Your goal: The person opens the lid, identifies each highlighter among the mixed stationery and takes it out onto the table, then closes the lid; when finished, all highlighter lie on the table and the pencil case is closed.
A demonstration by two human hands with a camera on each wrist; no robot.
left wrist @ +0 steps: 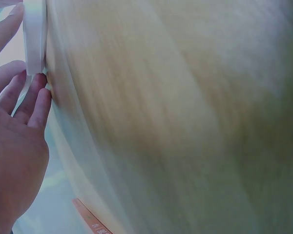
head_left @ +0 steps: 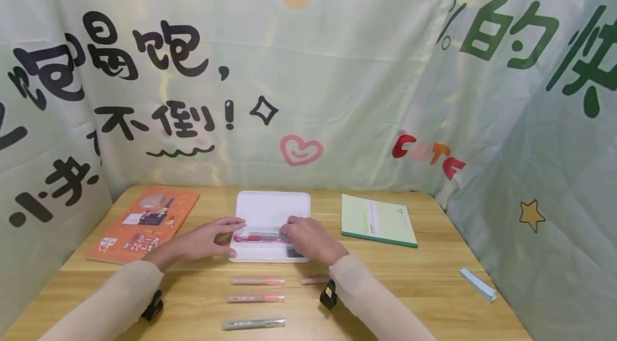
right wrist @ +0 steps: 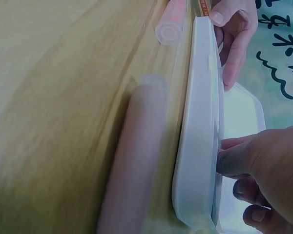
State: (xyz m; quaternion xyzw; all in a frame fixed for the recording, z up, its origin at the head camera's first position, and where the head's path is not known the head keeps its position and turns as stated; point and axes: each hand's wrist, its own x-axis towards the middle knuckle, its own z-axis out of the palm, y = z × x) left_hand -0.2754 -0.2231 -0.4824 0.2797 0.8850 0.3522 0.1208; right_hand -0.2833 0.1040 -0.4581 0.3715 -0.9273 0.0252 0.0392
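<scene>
A white pencil case (head_left: 272, 207) lies with its lid raised, several slim pens (head_left: 262, 237) in its tray. My left hand (head_left: 209, 239) holds the case's left end, thumb near the front corner and fingers towards the hinge; in the left wrist view, its fingertips meet the white edge. Inside the right half of the tray, my right hand (head_left: 310, 239) pinches the end of a pen with thumb and index finger. The case wall hides those fingertips in the right wrist view, where the right hand's other fingers (right wrist: 256, 214) are curled.
Before the case lie two pink pens (head_left: 257, 281) and a grey pen (head_left: 254, 324), with another pink pen (right wrist: 134, 161) near my right wrist. An orange book (head_left: 144, 223) is at left, a green notebook (head_left: 378, 220) at right. Further right sits a pale blue strip (head_left: 478, 284).
</scene>
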